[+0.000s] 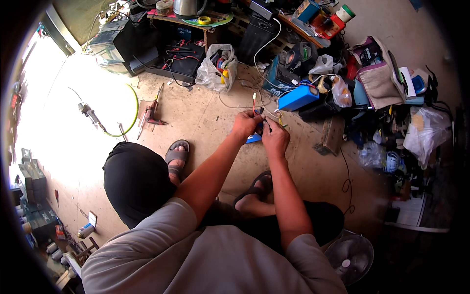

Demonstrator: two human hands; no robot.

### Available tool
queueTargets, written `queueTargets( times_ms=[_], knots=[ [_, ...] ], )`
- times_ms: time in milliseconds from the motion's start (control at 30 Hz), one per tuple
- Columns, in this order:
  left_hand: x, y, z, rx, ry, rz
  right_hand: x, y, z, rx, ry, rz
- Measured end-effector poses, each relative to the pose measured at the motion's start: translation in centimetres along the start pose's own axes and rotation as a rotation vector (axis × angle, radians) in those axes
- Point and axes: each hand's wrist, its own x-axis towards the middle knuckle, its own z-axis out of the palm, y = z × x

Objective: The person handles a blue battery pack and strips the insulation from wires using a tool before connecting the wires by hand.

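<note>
My left hand (245,125) and my right hand (275,138) meet in front of me, fingertips pinched close together. From the left fingertips rises a thin wire lead ending in a pale connector (254,96). A small dark piece shows between the two hands; its kind is hidden by the fingers. Thin wires pass by the right fingertips, but what exactly that hand pinches I cannot make out. Below the hands, a blue object (253,139) is partly covered. Just beyond to the right lies a blue wrapped battery pack (298,97) with a pale cable.
A screwdriver and a red-handled tool (152,115) lie left on the floor. Ahead stand a tool-filled plastic bag (217,68) and a black case (183,63). Clutter piles up at right beside a wooden block (329,135). A fan (348,258) stands behind my right side.
</note>
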Motion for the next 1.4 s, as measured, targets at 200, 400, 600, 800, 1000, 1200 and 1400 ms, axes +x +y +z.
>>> queueTargets(
  times_ms=[200,400,600,800,1000,1200,1400],
  knots=[
    [-0.1,0.2,-0.2,0.028,-0.081,-0.025,1.2,-1.1,-1.4,-0.092,0.122,-0.154],
    [-0.4,0.0,0.3,0.017,-0.182,0.029,2.1,1.4,-1.2,0.699,0.165,0.473],
    [-0.5,-0.1,-0.1,-0.003,-0.158,0.007,2.5,2.7,-0.2,0.833,0.111,0.676],
    [-0.2,-0.4,-0.5,0.014,-0.06,0.019,0.9,2.6,1.0,0.49,-0.075,0.269],
    [-0.2,-0.4,0.0,0.032,-0.007,0.037,1.6,1.8,-0.6,0.503,-0.27,0.248],
    [-0.4,-0.3,0.7,-0.045,0.051,0.094,1.1,1.7,-0.4,0.727,-0.35,0.386],
    [-0.6,0.3,0.3,-0.077,0.056,0.058,1.1,0.7,0.5,0.917,-0.256,0.423]
  ],
)
